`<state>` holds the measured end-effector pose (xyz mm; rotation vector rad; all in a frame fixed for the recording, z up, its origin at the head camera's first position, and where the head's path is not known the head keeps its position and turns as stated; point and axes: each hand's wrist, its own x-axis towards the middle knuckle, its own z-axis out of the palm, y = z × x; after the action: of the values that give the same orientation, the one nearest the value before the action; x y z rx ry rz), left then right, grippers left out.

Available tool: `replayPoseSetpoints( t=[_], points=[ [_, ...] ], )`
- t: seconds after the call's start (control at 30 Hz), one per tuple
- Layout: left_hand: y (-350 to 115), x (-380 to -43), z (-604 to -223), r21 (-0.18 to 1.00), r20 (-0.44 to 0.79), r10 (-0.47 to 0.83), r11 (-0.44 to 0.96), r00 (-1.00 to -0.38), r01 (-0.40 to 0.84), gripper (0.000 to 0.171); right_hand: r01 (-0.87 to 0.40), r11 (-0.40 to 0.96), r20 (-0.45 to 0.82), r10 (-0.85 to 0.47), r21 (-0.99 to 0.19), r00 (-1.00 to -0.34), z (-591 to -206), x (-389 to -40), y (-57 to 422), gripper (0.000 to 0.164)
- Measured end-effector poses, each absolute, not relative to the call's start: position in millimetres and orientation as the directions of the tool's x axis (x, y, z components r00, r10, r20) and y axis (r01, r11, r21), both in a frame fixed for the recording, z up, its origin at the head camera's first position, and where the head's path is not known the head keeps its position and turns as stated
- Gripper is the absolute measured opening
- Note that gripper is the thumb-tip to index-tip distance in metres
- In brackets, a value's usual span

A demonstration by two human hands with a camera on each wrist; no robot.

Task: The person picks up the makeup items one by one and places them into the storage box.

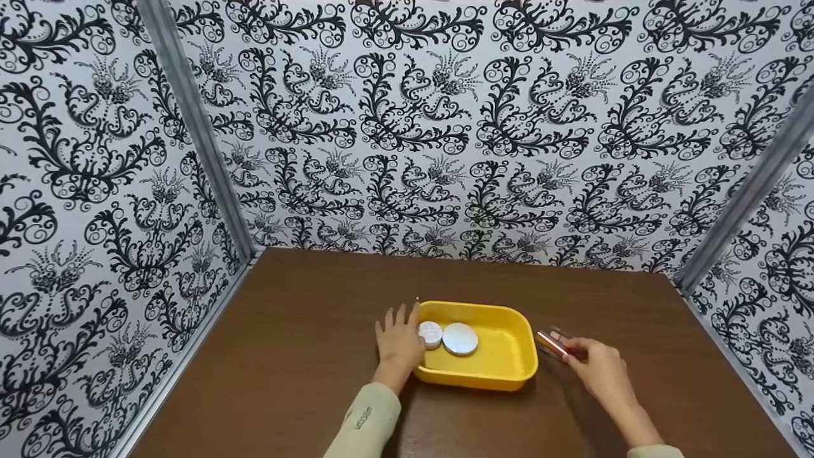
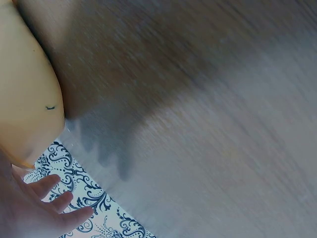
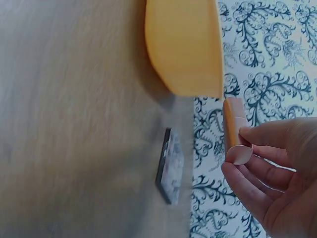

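My right hand (image 1: 598,366) pinches a shiny copper-coloured cylindrical tube (image 3: 235,126) between thumb and fingers, just off the right end of a yellow plastic basket (image 1: 470,380). The tube's end faces the right wrist camera as a flat disc. On the table close to it lies a flat, dark-edged case (image 3: 171,166), partly behind the tube in the head view. With fingers spread, my left hand (image 1: 399,346) is at the basket's left wall. Inside the basket, toward that hand, are a small white round container (image 1: 430,334) and a larger pale round one (image 1: 460,339), side by side.
A brown wooden table (image 1: 305,356) carries everything. Behind it and along both sides stand walls with black-and-white scroll pattern (image 1: 413,127), joined by grey metal posts (image 1: 203,127) at the corners.
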<state>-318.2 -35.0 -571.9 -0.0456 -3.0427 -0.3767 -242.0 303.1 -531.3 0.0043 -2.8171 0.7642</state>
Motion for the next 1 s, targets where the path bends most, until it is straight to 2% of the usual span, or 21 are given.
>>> replayPoseSetpoints(
  t=[0.17, 0.3, 0.63, 1.0],
  points=[
    [-37.5, -316.8, -573.9, 0.267, 0.128, 0.024, 0.962, -0.992, 0.058, 0.065, -0.109, 0.849, 0.259, 0.034, -0.518, -0.965, -529.4, -245.7, 286.7, 0.021],
    [-38.8, -316.7, -575.0, 0.274, 0.144, 0.026, 0.960, -0.989, 0.065, 0.065, -0.127, 0.824, 0.242, 0.012, -0.552, -0.970, -527.3, -249.8, 271.1, 0.017],
    [-38.0, -318.2, -575.5, 0.282, 0.121, 0.022, 0.958, -0.992, 0.056, 0.065, -0.163, 0.830, 0.228, -0.045, -0.533, -0.973, -526.9, -259.0, 231.2, 0.016],
    [-35.8, -319.3, -573.5, 0.275, 0.102, 0.015, 0.960, -0.995, 0.043, 0.064, -0.184, 0.798, 0.167, -0.105, -0.575, -0.980, -534.2, -266.8, 195.1, 0.010]
  ],
)
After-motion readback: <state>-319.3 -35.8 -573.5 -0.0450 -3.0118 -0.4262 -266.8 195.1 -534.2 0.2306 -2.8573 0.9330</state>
